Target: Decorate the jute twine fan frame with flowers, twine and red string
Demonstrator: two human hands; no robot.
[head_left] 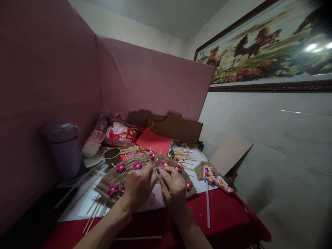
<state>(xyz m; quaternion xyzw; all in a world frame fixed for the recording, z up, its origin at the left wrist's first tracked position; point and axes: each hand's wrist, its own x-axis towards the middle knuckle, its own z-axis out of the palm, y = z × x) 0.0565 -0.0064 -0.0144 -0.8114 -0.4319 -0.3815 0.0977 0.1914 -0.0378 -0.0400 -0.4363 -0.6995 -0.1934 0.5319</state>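
Both of my hands meet over a fan-shaped panel (129, 174) wrapped in brown twine, with several magenta flowers that have yellow centres. Between the fingertips is a small clear plastic piece (157, 162), perhaps a little bag; its contents cannot be made out. My left hand (141, 185) is closed in a fist-like grip on one side of it. On the other side, my right hand (173, 185) pinches it with thumb and fingers. A white sheet with red spots (150, 202) shows below the hands, partly covered by the forearms.
At right lie a flower-patterned glue gun (218, 180) and a translucent glue stick (208, 207). Thin wooden sticks (92, 216) lie at left on the red cloth (215, 211). Behind stand a brown cup (112, 156), red paper (154, 140), cut cardboard (176, 126) and a purple bin (66, 155).
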